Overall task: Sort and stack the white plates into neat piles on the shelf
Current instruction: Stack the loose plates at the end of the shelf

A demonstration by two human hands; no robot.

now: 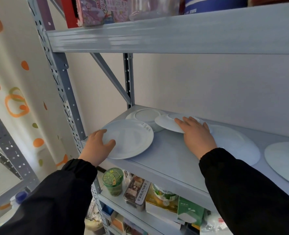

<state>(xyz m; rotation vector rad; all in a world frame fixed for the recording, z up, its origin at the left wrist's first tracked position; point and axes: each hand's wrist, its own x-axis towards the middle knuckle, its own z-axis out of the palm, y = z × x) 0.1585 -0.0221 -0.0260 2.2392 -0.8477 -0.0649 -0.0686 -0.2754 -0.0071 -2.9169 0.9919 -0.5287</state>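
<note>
Several white plates lie on the grey shelf (170,160). My left hand (98,146) grips the near left rim of an upright flat plate (131,138) at the shelf's front left corner. My right hand (196,133) holds a small plate (167,124), tilted and lifted at the back middle. Behind them an upside-down plate (145,116) rests near the rear post. A large upside-down plate (237,145) lies under my right wrist, and another plate (286,160) sits at the far right, cut by the frame edge.
The upper shelf beam (157,36) hangs low overhead with boxes on top. A diagonal brace (111,77) and the rear post (129,78) stand at the back left. On the shelf below stand a green jar (113,182), tins and cartons.
</note>
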